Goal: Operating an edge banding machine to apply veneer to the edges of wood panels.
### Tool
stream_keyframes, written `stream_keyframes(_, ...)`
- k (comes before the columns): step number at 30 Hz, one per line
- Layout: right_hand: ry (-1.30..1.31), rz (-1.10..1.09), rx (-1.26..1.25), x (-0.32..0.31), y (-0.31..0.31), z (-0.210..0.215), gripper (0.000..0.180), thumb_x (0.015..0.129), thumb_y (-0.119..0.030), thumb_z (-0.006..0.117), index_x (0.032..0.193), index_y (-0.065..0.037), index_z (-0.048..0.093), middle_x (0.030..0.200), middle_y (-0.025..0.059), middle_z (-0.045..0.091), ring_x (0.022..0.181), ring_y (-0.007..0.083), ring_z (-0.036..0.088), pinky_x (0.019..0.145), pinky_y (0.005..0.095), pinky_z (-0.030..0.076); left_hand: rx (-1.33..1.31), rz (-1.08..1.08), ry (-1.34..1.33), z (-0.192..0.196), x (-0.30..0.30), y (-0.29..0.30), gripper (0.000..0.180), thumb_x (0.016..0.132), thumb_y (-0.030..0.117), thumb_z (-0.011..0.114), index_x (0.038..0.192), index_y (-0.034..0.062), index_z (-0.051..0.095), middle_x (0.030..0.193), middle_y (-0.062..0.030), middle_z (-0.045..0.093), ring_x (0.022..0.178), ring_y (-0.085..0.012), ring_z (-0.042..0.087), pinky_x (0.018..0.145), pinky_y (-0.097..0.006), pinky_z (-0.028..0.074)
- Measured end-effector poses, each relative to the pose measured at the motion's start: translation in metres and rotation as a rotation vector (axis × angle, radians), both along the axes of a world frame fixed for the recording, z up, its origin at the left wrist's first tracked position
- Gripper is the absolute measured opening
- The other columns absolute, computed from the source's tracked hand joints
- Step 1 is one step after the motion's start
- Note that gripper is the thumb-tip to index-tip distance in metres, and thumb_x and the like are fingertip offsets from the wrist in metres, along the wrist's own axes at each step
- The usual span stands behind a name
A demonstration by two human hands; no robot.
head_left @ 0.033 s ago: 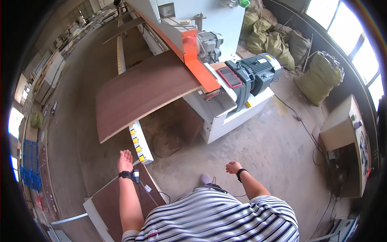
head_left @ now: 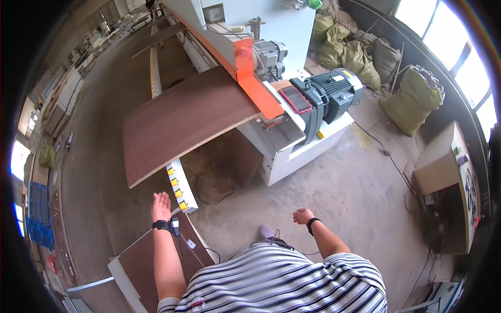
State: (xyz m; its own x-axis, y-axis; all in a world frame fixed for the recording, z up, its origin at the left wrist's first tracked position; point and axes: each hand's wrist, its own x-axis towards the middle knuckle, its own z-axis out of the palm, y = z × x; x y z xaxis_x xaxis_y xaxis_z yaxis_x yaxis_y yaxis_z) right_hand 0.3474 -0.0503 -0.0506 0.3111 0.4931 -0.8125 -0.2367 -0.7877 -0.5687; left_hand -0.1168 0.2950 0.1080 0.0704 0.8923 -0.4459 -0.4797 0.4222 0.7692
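Observation:
A large brown board (head_left: 188,122) juts out from under the orange guard of a long machine. My left hand (head_left: 160,206) is held just in front of the board's near left corner, open, with its fingers stretched out and apart from the board. Beside that hand ends a white rail with yellow rollers (head_left: 177,188), which runs beneath the board. My right hand (head_left: 302,216) hangs over the floor to the right, its fingers loosely curled in and nothing visible in them. Both wrists wear black bands.
Another brown panel (head_left: 143,261) lies low by my left forearm. A grey motor (head_left: 334,93) and a red-framed phone-like device (head_left: 296,99) sit on the machine's near end. Stuffed sacks (head_left: 415,101) stand at the back right, and a beige cabinet (head_left: 438,167) at right. Cables trail across the floor.

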Motion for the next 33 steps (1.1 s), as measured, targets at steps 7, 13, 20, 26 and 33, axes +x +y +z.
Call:
stream_keyframes(7, 0.008, -0.234, 0.161, 0.033, 0.008, 0.043, 0.022, 0.081, -0.024, 0.055, 0.088, -0.003, 0.06, 0.078, 0.0065, 0.062, 0.064, 0.0169, 0.061, 0.052, 0.0276, 0.047, -0.013, 0.023, -0.198, 0.036, 0.03, 0.012, 0.066, 0.075, 0.043, 0.063, 0.118, -0.0016, 0.04, 0.116, -0.0097, 0.046, 0.109, -0.0193, 0.042, 0.096, -0.031, 0.033)
stream_keyframes(13, -0.095, -0.357, 0.625, 0.089, 0.08, 0.138, 0.025, 0.084, -0.022, 0.053, 0.092, 0.002, 0.059, 0.081, 0.0074, 0.061, 0.071, 0.0154, 0.059, 0.064, 0.0262, 0.049, 0.0, 0.137, -0.238, 0.032, 0.033, -0.018, 0.042, 0.078, 0.028, 0.064, 0.108, 0.0014, 0.048, 0.108, -0.0083, 0.051, 0.102, -0.0189, 0.047, 0.093, -0.033, 0.038)
stream_keyframes(20, -0.304, -0.219, 0.698, 0.138, 0.139, 0.213, 0.031, 0.086, -0.029, 0.052, 0.101, -0.002, 0.058, 0.084, 0.0031, 0.059, 0.076, 0.0112, 0.058, 0.068, 0.0235, 0.047, -0.017, 0.122, -0.177, 0.036, 0.024, -0.086, 0.031, 0.082, 0.021, 0.06, 0.104, 0.0022, 0.05, 0.102, -0.0074, 0.055, 0.096, -0.0179, 0.05, 0.085, -0.032, 0.043)
stream_keyframes(26, -0.183, 0.154, 0.473, 0.099, 0.125, 0.239, 0.043, 0.08, -0.033, 0.061, 0.103, 0.003, 0.058, 0.088, 0.0072, 0.061, 0.078, 0.0143, 0.059, 0.067, 0.0251, 0.049, -0.083, 0.2, -0.173, 0.015, -0.036, -0.126, 0.03, 0.084, 0.022, 0.057, 0.104, 0.001, 0.051, 0.101, -0.0084, 0.056, 0.091, -0.0182, 0.053, 0.081, -0.03, 0.045)
stream_keyframes(33, 0.002, 0.214, 0.404, 0.038, 0.066, 0.248, 0.035, 0.082, -0.027, 0.06, 0.097, 0.004, 0.061, 0.08, 0.0048, 0.062, 0.07, 0.0119, 0.059, 0.064, 0.0247, 0.048, -0.17, 0.327, -0.045, 0.019, -0.106, -0.152, 0.024, 0.083, 0.025, 0.058, 0.095, 0.0048, 0.057, 0.089, -0.0049, 0.061, 0.081, -0.0142, 0.055, 0.074, -0.026, 0.044)
